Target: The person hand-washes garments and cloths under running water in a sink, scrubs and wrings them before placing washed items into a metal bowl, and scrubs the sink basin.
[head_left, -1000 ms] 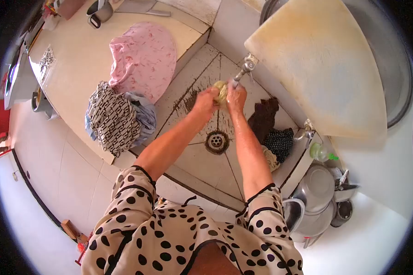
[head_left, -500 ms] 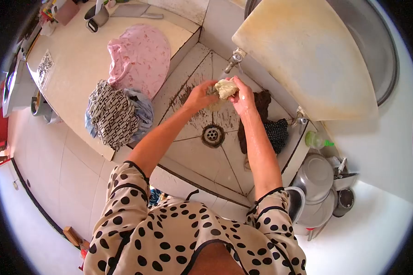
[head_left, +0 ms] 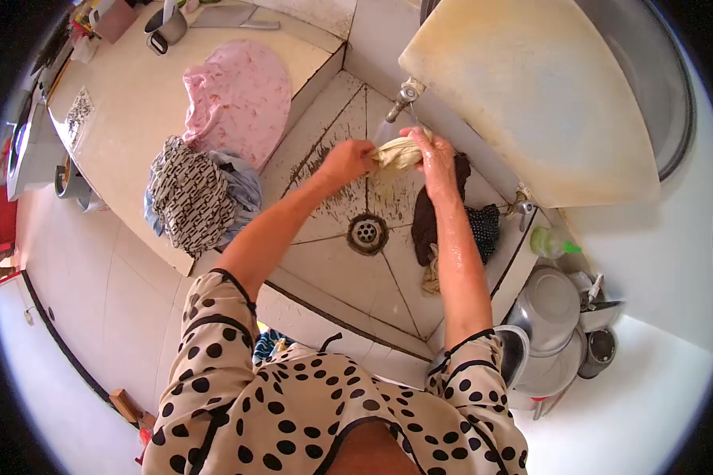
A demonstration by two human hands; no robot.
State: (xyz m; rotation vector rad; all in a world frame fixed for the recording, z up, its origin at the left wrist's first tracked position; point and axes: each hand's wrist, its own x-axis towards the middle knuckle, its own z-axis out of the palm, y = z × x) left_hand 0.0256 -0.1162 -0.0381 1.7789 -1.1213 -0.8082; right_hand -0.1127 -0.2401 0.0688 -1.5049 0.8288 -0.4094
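Note:
A wet cream-coloured cloth (head_left: 399, 154) is stretched between my two hands, just below the tap (head_left: 405, 98) and over the tiled sink (head_left: 325, 253). My left hand (head_left: 350, 161) closes on its left end. Around the right end wrap the fingers of my right hand (head_left: 434, 158), which looks wet. What kind of garment the cloth is, I cannot tell. Beside my right forearm, a dark brown cloth (head_left: 425, 226) and a black dotted cloth (head_left: 483, 229) lie in the sink. A smaller cream cloth (head_left: 431, 277) sits partly behind that forearm.
On the counter (head_left: 119, 142) at left lie a pink cloth (head_left: 242, 99) and a heaped patterned cloth (head_left: 186, 194). A large board (head_left: 531, 103) leans behind the tap. A second tap (head_left: 523, 202), a green-capped bottle (head_left: 550, 241) and metal pans (head_left: 547, 305) stand at right. The drain (head_left: 367, 233) is mid-sink.
My right hand has moved right, away from my left. The cream cloth, bunched up before, is now drawn out longer between them. More of the smaller cream cloth shows.

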